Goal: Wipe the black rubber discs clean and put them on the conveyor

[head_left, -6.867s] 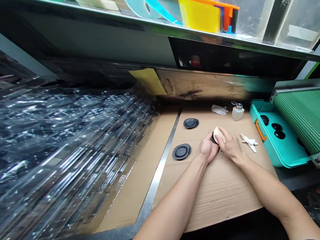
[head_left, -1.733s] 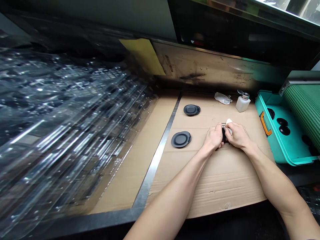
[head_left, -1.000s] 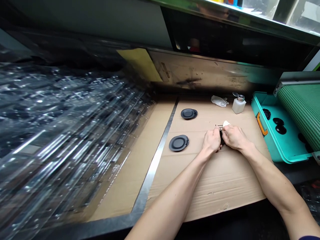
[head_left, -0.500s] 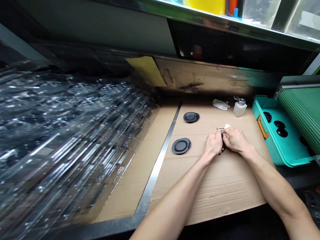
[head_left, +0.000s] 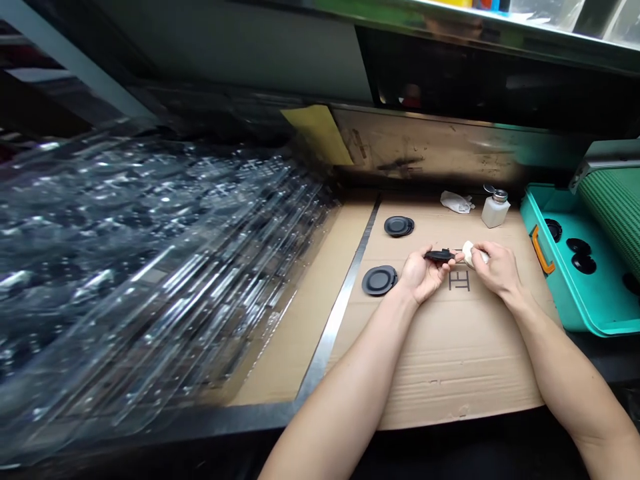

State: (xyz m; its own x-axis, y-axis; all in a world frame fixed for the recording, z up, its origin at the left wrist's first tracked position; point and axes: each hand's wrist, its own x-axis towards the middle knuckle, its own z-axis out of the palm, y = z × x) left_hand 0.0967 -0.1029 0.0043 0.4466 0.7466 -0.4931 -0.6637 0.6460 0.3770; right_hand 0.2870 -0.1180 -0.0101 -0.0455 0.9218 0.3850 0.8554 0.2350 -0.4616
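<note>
A large cardboard sheet (head_left: 450, 380) covers the bench, and everything here sits around it. Left of the sheet lies a heap of clear plastic sheets (head_left: 150, 267), and a metal strip (head_left: 333, 340) runs along the sheet's left part. Beyond its right edge stands a teal tray (head_left: 543, 280) with dark round pieces (head_left: 583, 263) in it, under a green mesh panel (head_left: 613, 220). On the far part of the cardboard stand a small white bottle (head_left: 495, 213) with a metal top and a crumpled white tissue (head_left: 457, 202). Two flat black discs (head_left: 399, 226) (head_left: 379, 281) lie apart on the cardboard, left of the hands. Above the middle of the sheet, near some printed black marks (head_left: 459, 280), the left hand (head_left: 423, 272) grasps a third black disc (head_left: 440, 255), seen edge-on, between thumb and fingers. The right hand (head_left: 497, 268) pinches a small white pad (head_left: 469, 253), its fingertips just beside the disc's right edge. Neither hand rests its load on the cardboard.
</note>
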